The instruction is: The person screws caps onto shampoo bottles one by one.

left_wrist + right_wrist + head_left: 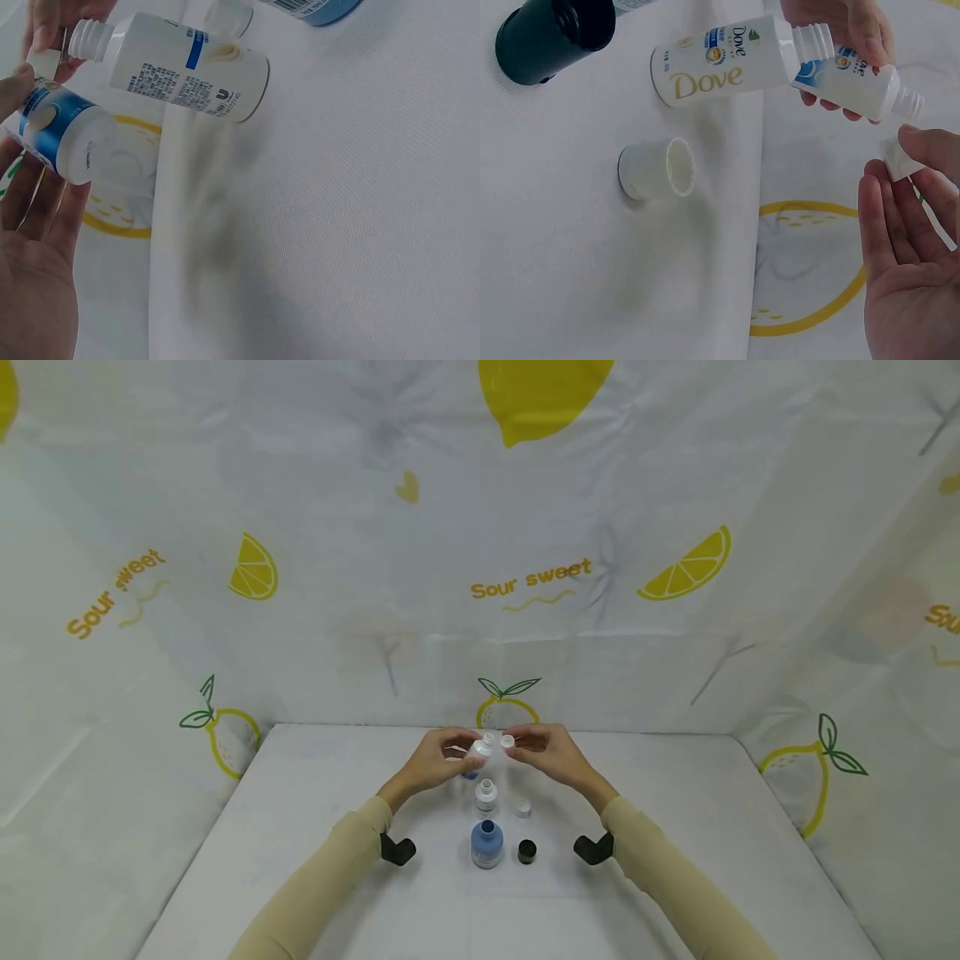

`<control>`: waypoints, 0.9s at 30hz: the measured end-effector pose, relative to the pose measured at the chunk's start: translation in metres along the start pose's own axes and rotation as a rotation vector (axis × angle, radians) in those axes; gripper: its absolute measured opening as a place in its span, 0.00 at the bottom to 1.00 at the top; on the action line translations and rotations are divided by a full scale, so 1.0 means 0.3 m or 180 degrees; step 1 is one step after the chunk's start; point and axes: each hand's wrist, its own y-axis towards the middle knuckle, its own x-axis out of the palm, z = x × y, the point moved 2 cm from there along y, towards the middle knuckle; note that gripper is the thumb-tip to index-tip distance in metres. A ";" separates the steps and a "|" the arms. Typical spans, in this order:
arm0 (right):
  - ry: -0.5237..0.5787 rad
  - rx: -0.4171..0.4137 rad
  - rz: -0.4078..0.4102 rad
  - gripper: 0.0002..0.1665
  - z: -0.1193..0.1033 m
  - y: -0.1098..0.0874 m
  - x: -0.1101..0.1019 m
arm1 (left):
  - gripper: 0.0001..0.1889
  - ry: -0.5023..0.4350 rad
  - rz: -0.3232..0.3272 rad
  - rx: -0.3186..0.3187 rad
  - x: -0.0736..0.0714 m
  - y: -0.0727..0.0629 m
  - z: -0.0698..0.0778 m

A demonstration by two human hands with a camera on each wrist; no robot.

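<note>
Above the far part of the table, my left hand (pixel 435 758) grips a small white bottle with a blue label (pixel 481 748), tilted, its threaded neck bare. Close to that neck, my right hand (pixel 555 755) pinches a white screw cap (pixel 507 742) between thumb and fingers, apart from the bottle. The right wrist view shows the held cap (pixel 901 160) just below the neck of the held bottle (pixel 847 79). Nearer to me stands an uncapped white Dove bottle (pixel 486 798), with a loose white cap (pixel 522 809) to its right.
Closest to me on the white table (pixel 360 910) stands an uncapped blue bottle (pixel 487 845). A black cap (pixel 527 852) lies to its right. A white sheet with lemon prints (pixel 375 593) hangs behind the table and along both sides.
</note>
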 end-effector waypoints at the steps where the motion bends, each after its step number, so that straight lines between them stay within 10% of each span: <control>1: 0.0011 -0.0038 -0.0011 0.20 -0.006 0.002 0.001 | 0.20 0.0008 -0.0006 0.0005 0.001 0.000 0.001; 27: 0.0055 -0.0167 0.0002 0.20 -0.035 0.018 0.006 | 0.20 0.0281 -0.0150 0.0026 0.004 0.013 0.003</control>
